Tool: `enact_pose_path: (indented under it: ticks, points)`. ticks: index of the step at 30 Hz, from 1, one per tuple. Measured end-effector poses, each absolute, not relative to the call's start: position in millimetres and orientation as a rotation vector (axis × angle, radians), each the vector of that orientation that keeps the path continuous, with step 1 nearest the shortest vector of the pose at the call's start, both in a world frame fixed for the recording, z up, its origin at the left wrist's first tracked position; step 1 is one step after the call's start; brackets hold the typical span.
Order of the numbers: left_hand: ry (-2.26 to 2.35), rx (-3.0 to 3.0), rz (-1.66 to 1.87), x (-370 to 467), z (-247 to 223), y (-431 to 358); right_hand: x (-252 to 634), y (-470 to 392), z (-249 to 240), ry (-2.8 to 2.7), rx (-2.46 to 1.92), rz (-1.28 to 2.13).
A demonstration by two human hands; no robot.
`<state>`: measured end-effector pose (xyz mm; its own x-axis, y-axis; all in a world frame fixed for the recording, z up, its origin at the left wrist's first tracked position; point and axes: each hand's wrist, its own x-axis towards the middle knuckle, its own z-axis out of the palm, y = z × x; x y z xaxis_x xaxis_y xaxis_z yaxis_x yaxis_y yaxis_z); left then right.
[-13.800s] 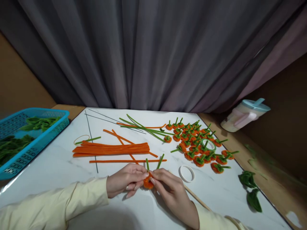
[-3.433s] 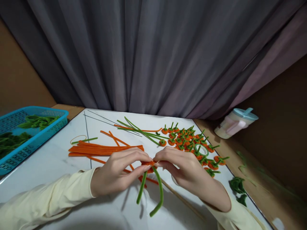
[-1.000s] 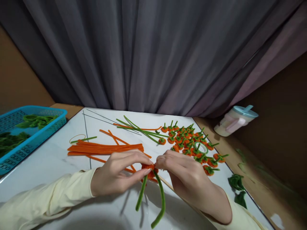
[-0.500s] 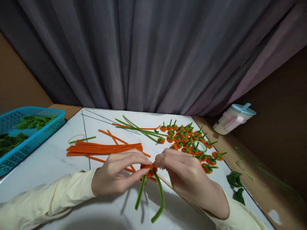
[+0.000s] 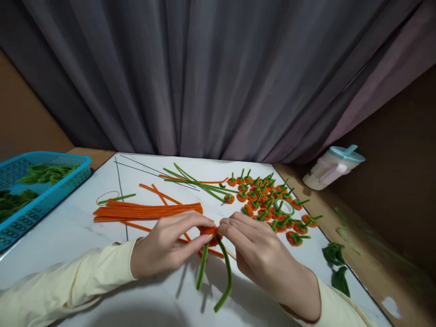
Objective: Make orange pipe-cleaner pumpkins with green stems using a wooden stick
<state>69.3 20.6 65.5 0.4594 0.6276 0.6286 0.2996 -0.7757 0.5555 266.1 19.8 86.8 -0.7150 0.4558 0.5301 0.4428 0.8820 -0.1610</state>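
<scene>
Behind everything we see a dark grey curtain [image 5: 190,77], hanging in soft vertical folds. Before it spreads a white, marbled tabletop [image 5: 75,256], smooth and faintly glossy. At its left edge stands a blue plastic basket [image 5: 75,176], shallow and full of little holes; in it lie two heaps, light green loops [image 5: 51,174] farther back and darker green pieces [image 5: 15,202] nearer us.

Our left hand [image 5: 166,243] pinches a small orange piece between thumb and fingertips. Our right hand [image 5: 265,263] bends its fingers close together against the piece's right side; its thumb is hidden, so we cannot tell what it grips.

On the far right stands a pale cup [image 5: 327,175] with a pink handle and a light blue lid; its inside is hidden. A flat bundle of fuzzy orange strips [image 5: 146,211] lies behind our left hand, and slim green strips [image 5: 197,184] cross one another farther back. Beyond our right hand crowd round orange ornaments [image 5: 230,198] with green stalks, a tape roll [image 5: 289,207] lying among them.

The orange piece [image 5: 208,230] sits between both hands, above the tabletop, two fuzzy green stems [image 5: 227,277] dangling below it.
</scene>
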Motion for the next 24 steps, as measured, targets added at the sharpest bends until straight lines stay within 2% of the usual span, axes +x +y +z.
enact_pose_path:
  ticks: [5, 8, 15, 21, 24]
  points:
    - [0.993, 1.961, 0.837, 67.7, 74.1, 27.3, 268.5, 19.6, 90.7, -2.449, -0.641, -0.015]
    - [0.955, 1.863, 0.760, 68.6, 75.7, 29.7, 268.5, 19.6, 90.7, -2.438, -0.641, 0.001]
    - [0.909, 2.050, 0.949, 71.6, 71.6, 23.6, 269.5, 22.9, 88.8, -2.426, -0.650, 0.193]
    - [0.700, 2.348, 1.142, 72.0, 68.2, 22.2, 263.8, 20.1, 84.6, -2.420, -0.645, 0.195]
    - [0.645, 2.409, 1.150, 70.3, 65.9, 24.7, 264.2, 23.6, 87.9, -2.387, -0.673, 0.345]
